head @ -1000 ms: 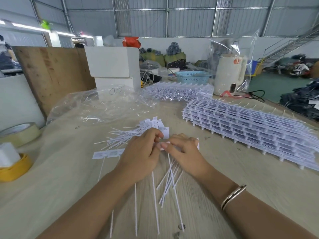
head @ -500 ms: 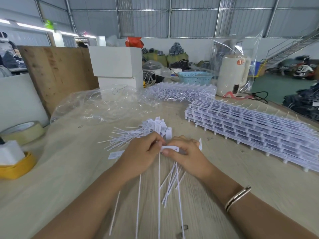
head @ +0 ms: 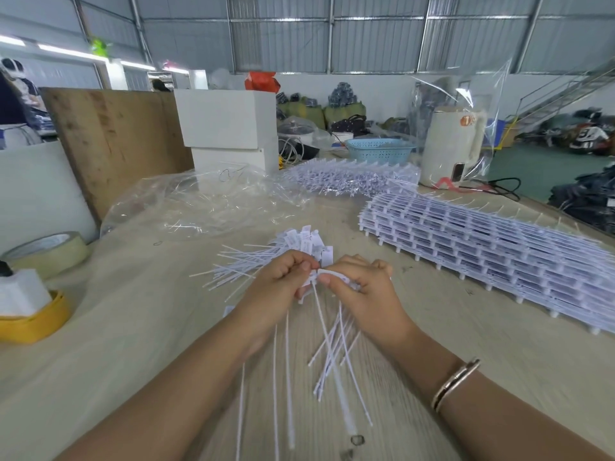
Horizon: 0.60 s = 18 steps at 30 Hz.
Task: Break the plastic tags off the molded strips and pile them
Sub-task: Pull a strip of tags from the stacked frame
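At a workshop counter [head: 100, 327], the left hand [head: 276, 287] and right hand [head: 366, 294] both pinch a white molded plastic tag strip [head: 327, 341], now tilted up from half a second ago, suggesting another tag is about to snap free. Behind, the loose white tag pile [head: 266, 261] waits. Fingers hide the break point; the stacked white strips [head: 482, 247] blur rightward.

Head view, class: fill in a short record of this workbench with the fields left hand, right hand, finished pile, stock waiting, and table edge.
left hand: left hand pinches a white tag strip
right hand: right hand pinches the same strip's head
finished pile: loose tags just beyond the hands
stock waiting: stacked molded strips to the right
table edge: tape rolls at far left
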Available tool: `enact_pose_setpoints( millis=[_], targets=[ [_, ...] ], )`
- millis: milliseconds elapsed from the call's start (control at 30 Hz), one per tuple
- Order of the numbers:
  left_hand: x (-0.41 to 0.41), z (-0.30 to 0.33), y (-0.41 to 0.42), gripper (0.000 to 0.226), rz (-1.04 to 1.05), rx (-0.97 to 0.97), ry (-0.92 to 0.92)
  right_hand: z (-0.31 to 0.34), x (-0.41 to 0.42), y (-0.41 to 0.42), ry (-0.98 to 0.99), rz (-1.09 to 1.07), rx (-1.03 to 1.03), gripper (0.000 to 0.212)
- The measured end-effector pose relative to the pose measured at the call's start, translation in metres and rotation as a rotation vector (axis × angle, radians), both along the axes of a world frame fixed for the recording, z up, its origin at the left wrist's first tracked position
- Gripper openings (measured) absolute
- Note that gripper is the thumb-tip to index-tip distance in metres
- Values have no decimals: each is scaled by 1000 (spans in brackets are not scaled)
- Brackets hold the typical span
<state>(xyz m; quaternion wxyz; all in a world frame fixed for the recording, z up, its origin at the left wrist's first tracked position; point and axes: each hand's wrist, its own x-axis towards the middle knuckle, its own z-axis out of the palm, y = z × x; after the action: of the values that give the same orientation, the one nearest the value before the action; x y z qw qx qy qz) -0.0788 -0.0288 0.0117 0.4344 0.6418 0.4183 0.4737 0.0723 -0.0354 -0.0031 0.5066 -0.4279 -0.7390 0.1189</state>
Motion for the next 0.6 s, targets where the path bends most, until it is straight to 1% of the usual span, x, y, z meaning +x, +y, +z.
enact_pose_setpoints(
  millis=[67, 133, 200, 233, 300, 333, 367, 400, 433, 500, 533, 600],
  targets=[
    [0, 1, -1, 27, -36, -13, -32, 1, 2, -1, 124, 118, -85, 15],
    [-1, 1, -1, 31, -63, -26, -56, 3, 3, -3, 302, 259, -176, 15],
    [2, 2, -2, 32, -85, -42, -67, 3, 3, -2, 421, 333, -258, 16],
    [3, 3, -2, 29, -99, -56, -116, 4, 3, -2, 463, 345, -278, 17],
    [2, 8, -1, 17, -139, -129, -340, 5, 8, 1, 573, 352, -317, 17],
    [0, 11, 0, 13, -158, -150, -456, 5, 13, 2, 635, 358, -353, 18],
    [-5, 13, 3, 14, -160, -136, -506, 5, 17, 3, 673, 365, -393, 18],
    [-11, 14, 6, 18, -128, -97, -469, 4, 21, 5, 664, 350, -421, 17],
    [-15, 13, 8, 24, -72, -39, -368, 2, 23, 7, 580, 283, -416, 15],
    [-18, 10, 10, 32, 13, 98, -135, -4, 23, 13, 287, 34, -322, 15],
    [-17, 8, 10, 33, 21, 136, -54, -7, 21, 17, 157, -87, -278, 16],
    [-14, 2, 9, 34, 42, 196, 167, -10, 17, 21, -45, -255, -255, 16]
  ],
)
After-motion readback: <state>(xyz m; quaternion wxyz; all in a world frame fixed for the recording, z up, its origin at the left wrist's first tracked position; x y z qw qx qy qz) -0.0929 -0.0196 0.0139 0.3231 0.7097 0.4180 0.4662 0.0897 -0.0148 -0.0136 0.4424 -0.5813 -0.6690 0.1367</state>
